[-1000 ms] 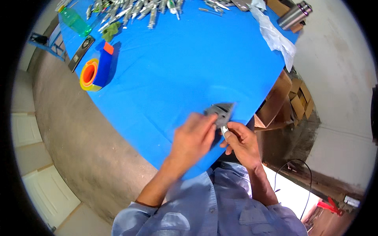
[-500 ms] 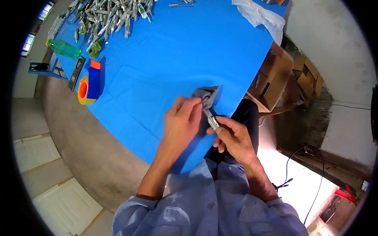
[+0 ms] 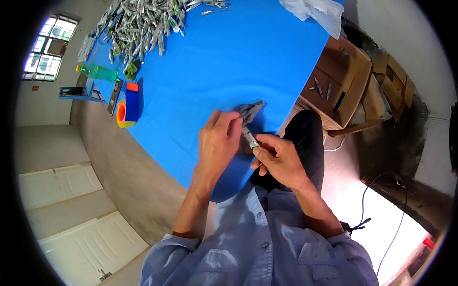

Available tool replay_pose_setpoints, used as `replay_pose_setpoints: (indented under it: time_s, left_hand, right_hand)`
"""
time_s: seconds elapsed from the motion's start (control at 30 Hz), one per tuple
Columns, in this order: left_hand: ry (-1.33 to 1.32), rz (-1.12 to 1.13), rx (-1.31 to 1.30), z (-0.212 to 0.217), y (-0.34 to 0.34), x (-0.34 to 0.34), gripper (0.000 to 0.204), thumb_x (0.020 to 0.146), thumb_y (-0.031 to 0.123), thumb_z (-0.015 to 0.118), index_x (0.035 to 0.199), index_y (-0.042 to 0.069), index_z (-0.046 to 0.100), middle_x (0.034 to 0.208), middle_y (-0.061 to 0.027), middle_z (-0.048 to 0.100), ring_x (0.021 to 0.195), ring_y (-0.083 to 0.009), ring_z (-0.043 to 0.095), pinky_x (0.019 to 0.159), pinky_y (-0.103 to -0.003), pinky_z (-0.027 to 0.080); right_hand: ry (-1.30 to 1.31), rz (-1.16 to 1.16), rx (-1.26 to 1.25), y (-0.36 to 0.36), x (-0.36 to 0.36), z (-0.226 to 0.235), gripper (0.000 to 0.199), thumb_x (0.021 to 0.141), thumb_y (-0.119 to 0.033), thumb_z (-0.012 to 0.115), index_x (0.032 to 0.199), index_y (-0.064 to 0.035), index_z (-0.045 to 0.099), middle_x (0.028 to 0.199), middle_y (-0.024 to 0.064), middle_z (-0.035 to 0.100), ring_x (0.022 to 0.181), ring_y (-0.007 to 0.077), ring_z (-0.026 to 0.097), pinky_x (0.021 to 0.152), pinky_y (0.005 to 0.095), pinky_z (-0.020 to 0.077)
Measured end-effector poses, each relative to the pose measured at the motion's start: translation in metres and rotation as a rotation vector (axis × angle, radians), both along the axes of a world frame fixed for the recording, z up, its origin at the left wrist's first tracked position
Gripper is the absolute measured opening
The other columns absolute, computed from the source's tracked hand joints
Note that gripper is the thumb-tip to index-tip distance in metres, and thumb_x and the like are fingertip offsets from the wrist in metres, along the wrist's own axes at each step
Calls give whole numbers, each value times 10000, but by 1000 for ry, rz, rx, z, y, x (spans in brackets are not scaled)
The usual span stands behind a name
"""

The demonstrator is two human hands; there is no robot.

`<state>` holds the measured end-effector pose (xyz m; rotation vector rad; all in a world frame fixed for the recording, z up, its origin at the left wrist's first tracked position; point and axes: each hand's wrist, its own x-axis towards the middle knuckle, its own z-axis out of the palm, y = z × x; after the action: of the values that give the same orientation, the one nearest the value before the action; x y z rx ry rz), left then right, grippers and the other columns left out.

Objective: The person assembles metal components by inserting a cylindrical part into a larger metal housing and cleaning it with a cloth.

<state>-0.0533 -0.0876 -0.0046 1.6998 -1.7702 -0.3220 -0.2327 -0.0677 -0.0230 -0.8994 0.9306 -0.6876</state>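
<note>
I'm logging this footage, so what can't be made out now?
In the head view:
Left hand: grip on the gray cloth hidden by its fingers.
Metallic piece: near end covered by the right hand.
Silvery pile: cut off by upper edge.
Pieces in the cardboard box: too small to identify.

No text is reading clearly anywhere — a small reddish patch (image 3: 35,88) is showing on the wall (image 3: 52,108) below the window (image 3: 50,47), and pale marking is showing on the dark, flat bar (image 3: 114,97) — both staying too small to make out.
</note>
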Motion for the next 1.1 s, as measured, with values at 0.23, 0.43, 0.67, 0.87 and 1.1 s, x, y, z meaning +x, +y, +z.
replay_pose_setpoints:
  time_s: [0.23, 0.43, 0.67, 0.87, 1.1]
  left_hand:
    - [132, -59, 155, 14, 40, -27, 123, 906, 41, 757, 1022, 34, 717, 926, -138, 696, 742, -281, 717, 589, -359, 557]
    - [38, -11, 50, 9, 37, -18, 103, 912, 35, 745, 1007, 24, 706, 899, -142, 689, 734, -294, 699, 605, -370, 545]
    - [-52, 43, -22, -1, 13, 1, 102, 912, 36, 740, 1004, 15, 702, 901, -148, 692, 730, -306, 678, 616, -395, 527]
    - [129, -44, 126, 15, 49, -26, 79, 930, 72, 717, 1001, 55, 686, 915, -151, 669, 735, -349, 711, 592, -428, 553]
    - [-19, -43, 15, 1, 39, -14, 118, 923, 40, 739, 1031, 39, 693, 917, -127, 686, 724, -295, 693, 584, -389, 530]
  right_hand:
    - [6, 37, 34, -2, -6, 0, 196, 1020, -78, 606, 1164, 47, 651, 967, 83, 717, 815, 127, 718, 573, 243, 561]
    - [24, 57, -16, 2, -3, 0, 215, 1012, -103, 621, 1179, 30, 650, 994, 77, 722, 842, 137, 734, 567, 254, 565]
    - [10, -8, -11, 8, 2, -6, 251, 987, -78, 646, 1209, 37, 643, 1007, 76, 715, 819, 145, 739, 528, 251, 539]
    - [113, 67, -72, 3, -3, -4, 142, 979, -62, 650, 1074, 44, 642, 966, 88, 716, 812, 116, 724, 545, 264, 514]
    - [52, 62, -73, 5, 0, -6, 169, 999, 22, 610, 1162, 64, 628, 992, 86, 712, 821, 120, 720, 517, 229, 513]
